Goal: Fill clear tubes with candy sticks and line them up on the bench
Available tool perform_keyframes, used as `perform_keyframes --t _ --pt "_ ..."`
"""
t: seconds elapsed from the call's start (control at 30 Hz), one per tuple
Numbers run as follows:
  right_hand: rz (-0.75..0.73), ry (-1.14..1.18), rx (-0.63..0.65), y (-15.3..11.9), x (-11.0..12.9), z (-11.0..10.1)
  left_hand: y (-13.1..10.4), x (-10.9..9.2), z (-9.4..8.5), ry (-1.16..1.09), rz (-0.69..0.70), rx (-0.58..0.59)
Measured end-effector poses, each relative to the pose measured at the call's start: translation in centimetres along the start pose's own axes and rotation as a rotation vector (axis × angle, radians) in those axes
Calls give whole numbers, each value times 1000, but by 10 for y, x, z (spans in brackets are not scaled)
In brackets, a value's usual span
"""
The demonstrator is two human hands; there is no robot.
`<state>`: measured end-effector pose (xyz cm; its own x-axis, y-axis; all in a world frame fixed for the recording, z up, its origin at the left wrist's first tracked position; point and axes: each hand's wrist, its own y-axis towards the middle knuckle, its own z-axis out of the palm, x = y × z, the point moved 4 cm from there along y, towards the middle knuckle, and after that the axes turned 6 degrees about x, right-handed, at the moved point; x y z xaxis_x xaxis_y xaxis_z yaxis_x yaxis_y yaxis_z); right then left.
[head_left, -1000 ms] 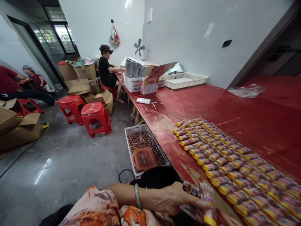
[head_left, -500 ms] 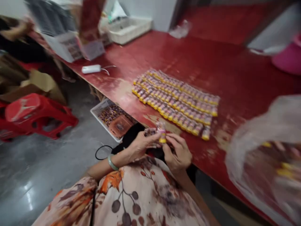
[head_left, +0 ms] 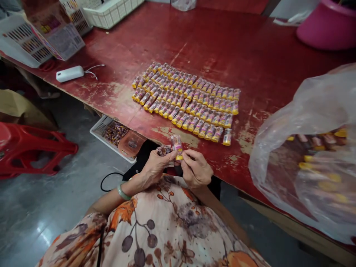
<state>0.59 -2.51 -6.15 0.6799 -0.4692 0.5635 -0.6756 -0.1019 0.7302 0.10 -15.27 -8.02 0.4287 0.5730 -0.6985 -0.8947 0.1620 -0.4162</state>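
Over my lap, by the table edge, my left hand (head_left: pixel 158 163) is closed around a small stack of printed labels (head_left: pixel 164 150). Its thumb also rests against a small tube (head_left: pixel 176 142) with pink and white print and a yellow end. My right hand (head_left: pixel 197 167) pinches this tube near its lower right side; the fingertips partly cover the contact. Beyond my hands, similar yellow-ended tubes (head_left: pixel 191 105) lie side by side in several rows on the red table (head_left: pixel 222 48). One tube (head_left: pixel 227 137) stands slightly apart at the near right corner.
To the right, a clear plastic bag (head_left: pixel 267 148) holds more tubes. A white crate (head_left: pixel 97 128) with small pieces and an orange container (head_left: pixel 132 144) sits below the table edge. A white device with a cord (head_left: pixel 70 73), a pink bucket (head_left: pixel 325 29) and a red stool (head_left: pixel 36 148) are around.
The view has shifted, so the table things appear further left and higher. Both hands still hold the tube and labels together, with the printed tube now seen more sharply.
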Motion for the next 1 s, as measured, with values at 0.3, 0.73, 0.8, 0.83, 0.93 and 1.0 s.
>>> perform_keyframes --t 0.3,0.73,0.8,0.83,0.93,1.0 --pt "-53 -168 -14 1 1 -4 3 1 9 26 -39 15" --pt "-195 -300 14 -5 4 0 -2 0 8 -2 -55 19" --pt "-222 -304 12 -4 5 1 -3 1 7 5 -45 18" --pt "-239 -311 17 -3 6 2 -3 2 6 17 -42 11" --pt "-309 -313 98 0 11 7 -3 0 -4 87 -32 -23" --pt "-332 -288 152 2 13 8 3 -14 -20 171 13 -51"
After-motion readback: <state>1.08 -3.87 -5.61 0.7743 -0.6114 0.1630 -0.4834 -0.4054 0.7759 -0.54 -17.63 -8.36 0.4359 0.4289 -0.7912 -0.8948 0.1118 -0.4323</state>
